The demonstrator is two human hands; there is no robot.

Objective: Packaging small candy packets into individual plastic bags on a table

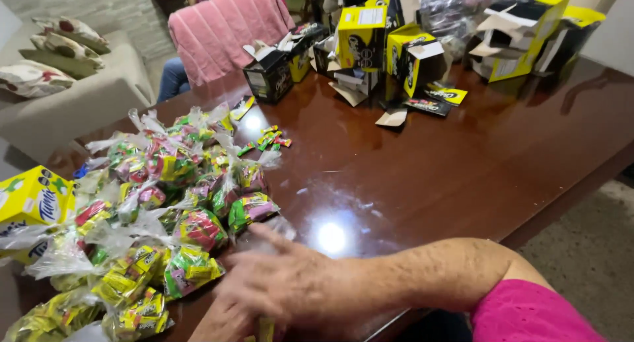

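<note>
The right hand (284, 286) lies low over the near edge of the glossy dark-brown wooden table (462, 170), fingers spread wide and blurred, holding nothing that shows. A second blurred hand (221, 325), likely the left, sits just beneath it at the frame's bottom; whether it grips anything I cannot tell. Something small and yellow (266, 329) peeks between them, too unclear to name.

Just to the left of the right hand, almost touching its fingertips, lies a large heap of clear cellophane bags filled with green, yellow and pink wrapped sweets (152, 210), their tops twisted shut. Many bags look finished already. Beyond the heap, farther from the hand, a few loose small wrapped sweets (267, 140) remain unbagged.

Well ahead of the hand, across the table, stand yellow-and-black cardboard boxes (370, 44), torn open with flaps up, apparently emptied, though their insides are mostly hidden. At far left a yellow carton (30, 200) lies against the heap.
</note>
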